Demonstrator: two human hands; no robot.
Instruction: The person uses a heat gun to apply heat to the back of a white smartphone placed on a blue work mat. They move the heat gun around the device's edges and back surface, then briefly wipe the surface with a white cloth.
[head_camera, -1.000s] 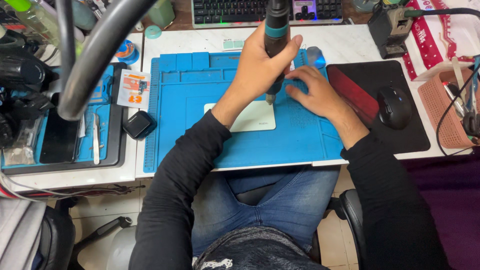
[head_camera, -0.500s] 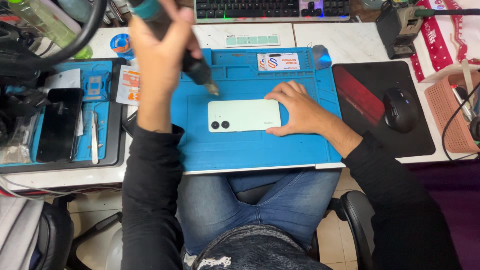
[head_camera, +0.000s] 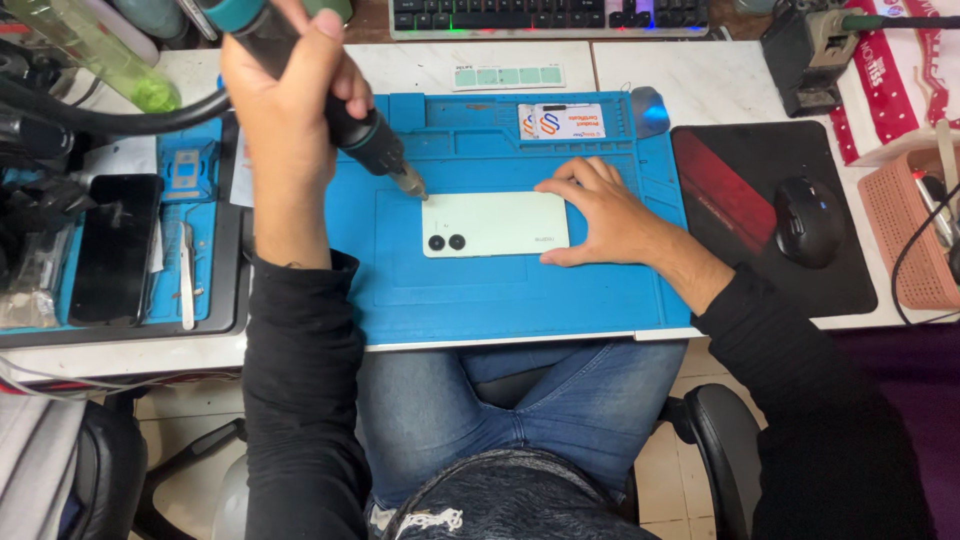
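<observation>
While the pale green phone (head_camera: 495, 223) lies flat and back-up in the middle of the blue work mat (head_camera: 480, 290), its two camera lenses toward 9 o'clock, the right hand (head_camera: 600, 215) rests at its 3 o'clock end. That hand's fingers (head_camera: 572, 180) are loosely spread, neither clenched nor stretched wide; the thumb lies along the phone's lower right corner and the fingertips touch the mat just beyond the upper right corner, so the hand braces the phone's short edge rather than gripping it. At 10 o'clock from the phone, the left hand (head_camera: 290, 100) is wrapped tightly around the dark handle of a hot-air tool (head_camera: 345, 120), fingers fully curled about it. The tool slants down toward 4 o'clock, and its metal nozzle (head_camera: 410, 183) hangs just beside the phone's upper left corner; whether it touches cannot be told. A thick black hose runs off from the tool toward 9 o'clock. On the table at 3 o'clock of the mat sits a black mouse (head_camera: 808, 220) on a dark mouse pad. At 9 o'clock a second, dark phone (head_camera: 115, 250) lies in a tray beside tweezers (head_camera: 186, 275).
</observation>
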